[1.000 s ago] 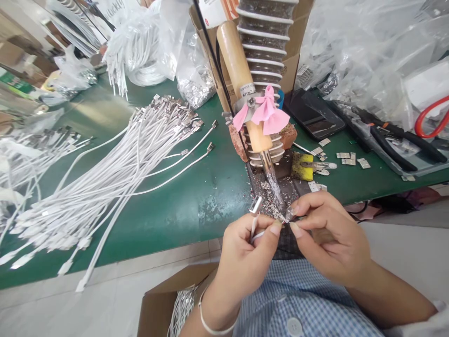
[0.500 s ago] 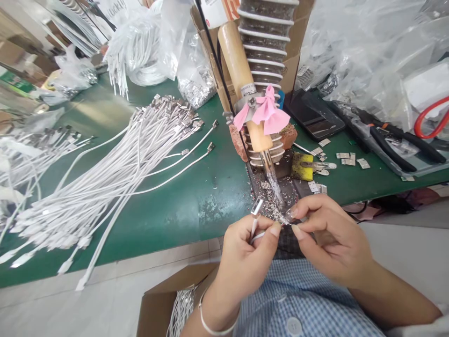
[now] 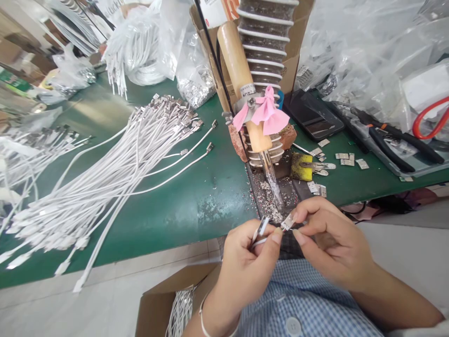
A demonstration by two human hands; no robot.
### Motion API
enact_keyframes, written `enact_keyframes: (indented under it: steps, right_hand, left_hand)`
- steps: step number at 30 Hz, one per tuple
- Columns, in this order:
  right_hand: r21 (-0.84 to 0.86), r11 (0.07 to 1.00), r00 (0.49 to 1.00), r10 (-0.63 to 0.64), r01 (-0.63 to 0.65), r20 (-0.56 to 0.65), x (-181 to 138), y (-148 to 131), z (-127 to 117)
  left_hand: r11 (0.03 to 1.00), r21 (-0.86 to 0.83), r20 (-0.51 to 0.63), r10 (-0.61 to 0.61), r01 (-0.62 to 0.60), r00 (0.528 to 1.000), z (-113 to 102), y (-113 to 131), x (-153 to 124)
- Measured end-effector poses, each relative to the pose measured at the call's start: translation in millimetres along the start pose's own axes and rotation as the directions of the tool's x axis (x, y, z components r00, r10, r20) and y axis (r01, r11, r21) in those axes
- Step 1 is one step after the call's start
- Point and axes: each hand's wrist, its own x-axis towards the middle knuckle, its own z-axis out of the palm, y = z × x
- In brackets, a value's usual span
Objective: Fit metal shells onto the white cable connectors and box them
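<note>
My left hand is closed on a short white cable, whose silver plug end sticks up between the fingers. My right hand pinches a small metal connector shell at the cable's other end, just below the tip of a soldering iron. The iron has a wooden handle with a pink ribbon and rests in a coil stand. Both hands meet at the front edge of the green table.
A big pile of white cables lies on the table's left. A yellow sponge, loose metal shells, a phone, pliers and plastic bags sit right. A cardboard box with cables stands below.
The silver plug in my left hand has dropped a little and tilted. My right hand's metal shell has come slightly lower, away from the iron's tip.
</note>
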Motion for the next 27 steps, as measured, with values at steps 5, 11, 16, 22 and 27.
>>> enact_keyframes:
  steps: [5,11,16,22,27]
  right_hand:
    - [-0.005,1.000,1.000,0.002,-0.002,0.006,-3.7,0.3,0.2]
    - [-0.036,0.999,1.000,-0.021,0.021,0.002,-4.2,2.3,0.6]
    - [-0.038,0.999,0.999,-0.026,0.025,-0.019,-2.0,2.4,0.6]
    - [-0.004,1.000,1.000,-0.019,0.019,-0.020,-3.2,2.2,0.2]
    - [0.039,0.999,1.000,-0.012,0.012,0.017,-6.0,4.5,-1.1]
  left_hand:
    - [1.000,0.017,-0.006,0.008,-0.008,1.000,2.1,-3.6,-1.2]
    - [0.999,0.044,-0.020,0.031,-0.030,0.999,4.1,-1.1,0.7]
    - [0.999,0.022,-0.021,0.036,-0.036,0.999,3.5,-0.4,2.8]
    - [0.999,0.013,-0.017,0.030,-0.030,0.999,3.3,-1.6,1.7]
    - [1.000,0.004,-0.011,0.004,-0.004,1.000,2.9,-4.3,-1.7]
